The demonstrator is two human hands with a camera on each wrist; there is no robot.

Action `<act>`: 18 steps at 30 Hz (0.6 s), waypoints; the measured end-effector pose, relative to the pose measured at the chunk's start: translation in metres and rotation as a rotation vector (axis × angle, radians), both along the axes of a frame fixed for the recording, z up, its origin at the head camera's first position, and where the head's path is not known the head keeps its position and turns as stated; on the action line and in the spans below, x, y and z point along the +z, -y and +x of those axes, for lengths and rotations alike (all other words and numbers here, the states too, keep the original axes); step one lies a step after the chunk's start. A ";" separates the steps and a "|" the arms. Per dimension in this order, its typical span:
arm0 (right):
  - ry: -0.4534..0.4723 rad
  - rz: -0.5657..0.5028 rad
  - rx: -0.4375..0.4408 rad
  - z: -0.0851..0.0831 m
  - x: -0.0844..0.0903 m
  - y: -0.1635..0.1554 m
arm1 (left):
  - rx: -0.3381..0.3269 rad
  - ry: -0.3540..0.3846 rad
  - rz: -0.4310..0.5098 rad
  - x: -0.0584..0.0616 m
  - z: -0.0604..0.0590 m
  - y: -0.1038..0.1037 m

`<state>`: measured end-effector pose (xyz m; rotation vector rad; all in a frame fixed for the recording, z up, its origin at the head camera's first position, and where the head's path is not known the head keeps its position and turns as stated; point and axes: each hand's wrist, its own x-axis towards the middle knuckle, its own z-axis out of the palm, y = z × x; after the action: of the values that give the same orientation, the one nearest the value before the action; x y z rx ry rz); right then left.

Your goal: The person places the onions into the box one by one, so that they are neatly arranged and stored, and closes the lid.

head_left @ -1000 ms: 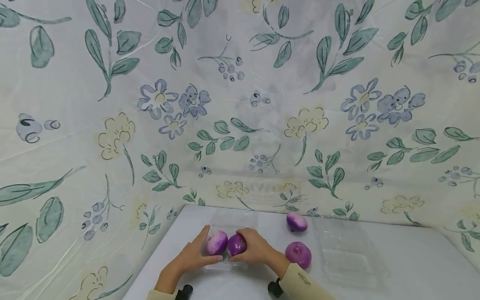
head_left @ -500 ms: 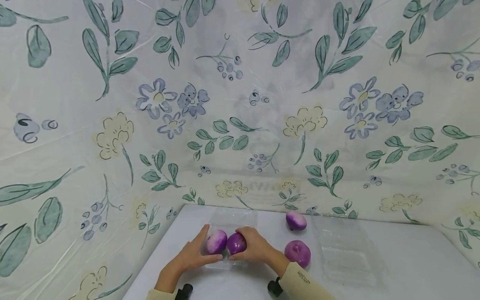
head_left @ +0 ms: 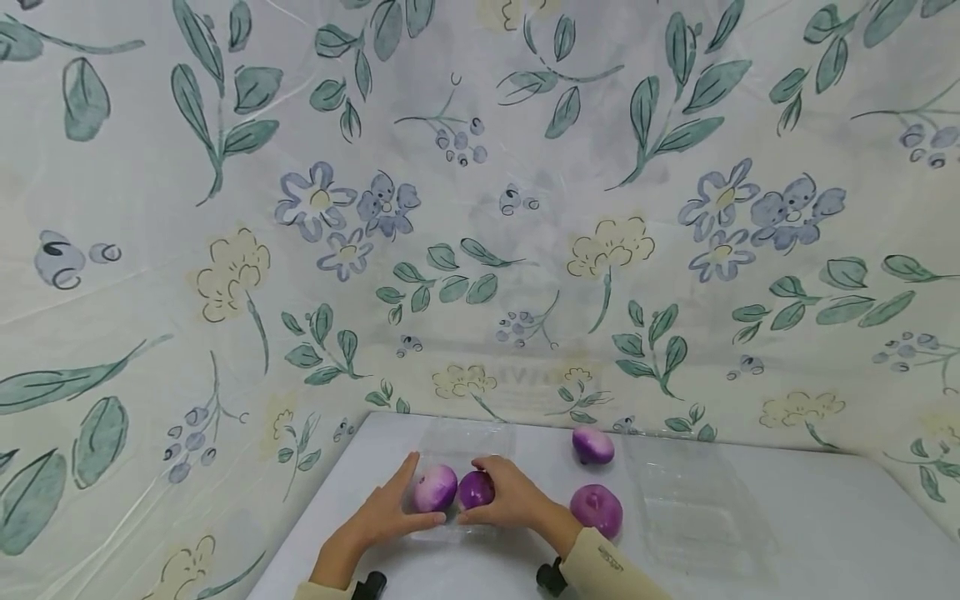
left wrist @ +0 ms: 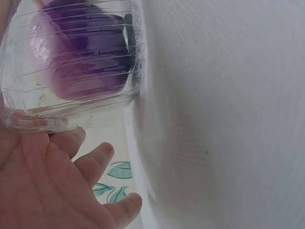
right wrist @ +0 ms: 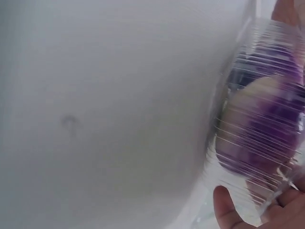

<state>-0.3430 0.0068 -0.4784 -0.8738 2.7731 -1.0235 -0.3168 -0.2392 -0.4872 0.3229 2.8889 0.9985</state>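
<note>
A clear plastic clamshell box (head_left: 457, 533) lies open on the table with two red onions in it. The paler onion (head_left: 435, 489) sits at the left, beside my left hand (head_left: 382, 510). That hand spreads thumb and fingers around the box's left end, and its fingers touch the plastic rim (left wrist: 38, 125) in the left wrist view. My right hand (head_left: 517, 497) holds the darker onion (head_left: 476, 490) between thumb and fingers at the right side of the box. Through the ribbed box wall (right wrist: 224, 157), both onions show blurred in the right wrist view.
Two more red onions lie right of the box: a pale-sided onion (head_left: 593, 446) at the back and a flatter onion (head_left: 597, 510) near my right forearm. Beyond them another clear plastic box (head_left: 701, 508) lies open. A floral curtain (head_left: 480, 208) hangs behind the white table (head_left: 847, 533).
The two onions in the box stand slightly farther apart than before. Both hands keep nearly the same place; the head view shifts only slightly.
</note>
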 end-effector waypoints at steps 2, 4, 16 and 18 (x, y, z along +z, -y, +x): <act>-0.017 -0.008 0.005 -0.001 0.000 -0.001 | 0.000 0.000 0.000 0.000 0.000 0.000; -0.034 -0.024 0.009 -0.001 0.002 -0.003 | 0.001 -0.002 -0.002 0.000 0.000 0.000; -0.058 -0.153 -0.062 -0.007 0.014 -0.015 | 0.007 -0.007 0.002 0.000 0.001 0.000; -0.058 -0.171 -0.071 -0.009 0.016 -0.016 | 0.009 -0.006 0.007 -0.001 0.000 0.000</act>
<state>-0.3516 0.0227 -0.4624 -0.8414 2.8157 -1.2829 -0.3164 -0.2394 -0.4883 0.3149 2.8954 1.0107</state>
